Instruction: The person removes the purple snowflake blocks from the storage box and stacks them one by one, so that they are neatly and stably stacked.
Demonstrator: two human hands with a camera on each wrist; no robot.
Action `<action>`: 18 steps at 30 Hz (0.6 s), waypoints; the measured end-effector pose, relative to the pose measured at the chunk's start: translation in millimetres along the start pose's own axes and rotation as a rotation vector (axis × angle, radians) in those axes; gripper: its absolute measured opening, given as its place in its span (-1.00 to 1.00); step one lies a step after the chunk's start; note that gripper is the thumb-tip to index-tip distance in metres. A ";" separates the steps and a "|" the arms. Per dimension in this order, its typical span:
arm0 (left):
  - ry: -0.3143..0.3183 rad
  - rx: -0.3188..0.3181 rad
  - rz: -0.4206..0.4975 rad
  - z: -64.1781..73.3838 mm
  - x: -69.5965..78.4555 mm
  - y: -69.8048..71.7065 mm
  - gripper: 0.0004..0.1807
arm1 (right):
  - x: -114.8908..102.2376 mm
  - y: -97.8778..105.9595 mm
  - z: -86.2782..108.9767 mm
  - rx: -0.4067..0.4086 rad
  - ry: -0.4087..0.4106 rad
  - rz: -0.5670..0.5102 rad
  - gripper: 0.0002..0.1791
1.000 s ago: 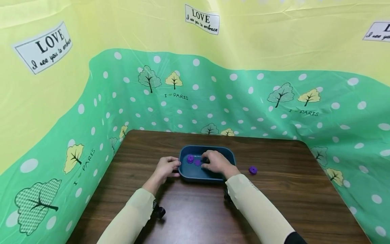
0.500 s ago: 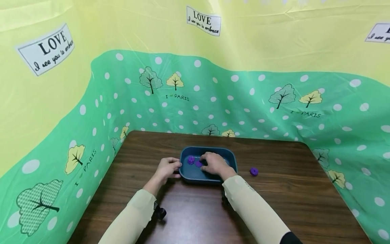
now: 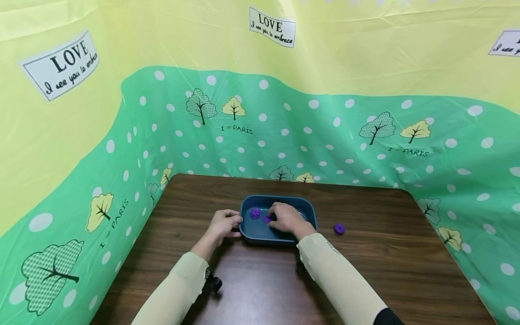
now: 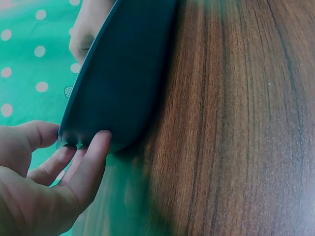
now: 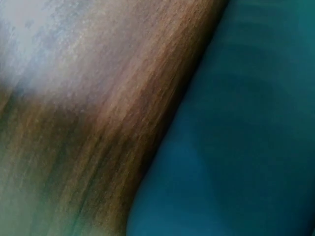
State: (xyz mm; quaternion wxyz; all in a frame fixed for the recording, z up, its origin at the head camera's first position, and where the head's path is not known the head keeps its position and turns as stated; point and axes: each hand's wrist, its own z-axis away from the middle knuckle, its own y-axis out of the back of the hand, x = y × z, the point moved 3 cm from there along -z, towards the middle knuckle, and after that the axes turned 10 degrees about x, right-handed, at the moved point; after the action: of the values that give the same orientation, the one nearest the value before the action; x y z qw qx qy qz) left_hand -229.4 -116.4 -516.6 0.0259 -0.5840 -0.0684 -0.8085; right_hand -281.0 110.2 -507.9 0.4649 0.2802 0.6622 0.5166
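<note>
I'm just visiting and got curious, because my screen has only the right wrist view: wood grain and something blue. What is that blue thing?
Observer: The head view shows it's an open blue tray with rounded corners.

Visitor: Oh! Is anything inside?

Observer: Yes, at least two bits show: one purple piece and a second purple piece beside the right hand.

Visitor: And is anyone steadying it?

Observer: The left wrist view shows the left hand with its thumb at the rim and fingertips against the outer wall.

Three purple pieces (image 3: 255, 213), one tray (image 3: 264, 240)
</note>
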 end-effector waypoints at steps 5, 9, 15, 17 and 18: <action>0.013 -0.001 -0.008 1.9 1.2 0.3 -0.64 | 0.8 0.3 0.2 0.020 0.017 0.000 -0.73; 0.019 -0.001 -0.012 2.7 1.8 0.1 -0.64 | 0.6 0.7 0.0 0.025 0.034 -0.003 -0.76; 0.010 0.003 -0.008 2.1 1.0 -0.9 -0.65 | -1.9 1.7 -1.0 0.017 0.068 0.025 -0.80; 0.012 0.003 -0.006 1.8 0.8 -0.9 -0.65 | -2.9 2.2 -1.5 0.008 0.077 0.033 -0.81; 0.013 0.003 -0.007 1.8 0.7 -0.9 -0.64 | -3.4 2.1 -2.0 0.001 0.084 0.037 -0.81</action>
State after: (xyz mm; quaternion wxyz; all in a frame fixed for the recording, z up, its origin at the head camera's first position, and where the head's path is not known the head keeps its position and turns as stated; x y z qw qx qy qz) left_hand -228.0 -115.2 -515.5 0.0247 -0.5786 -0.0715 -0.8121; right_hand -281.6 107.1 -504.7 0.4266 0.2708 0.6762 0.5361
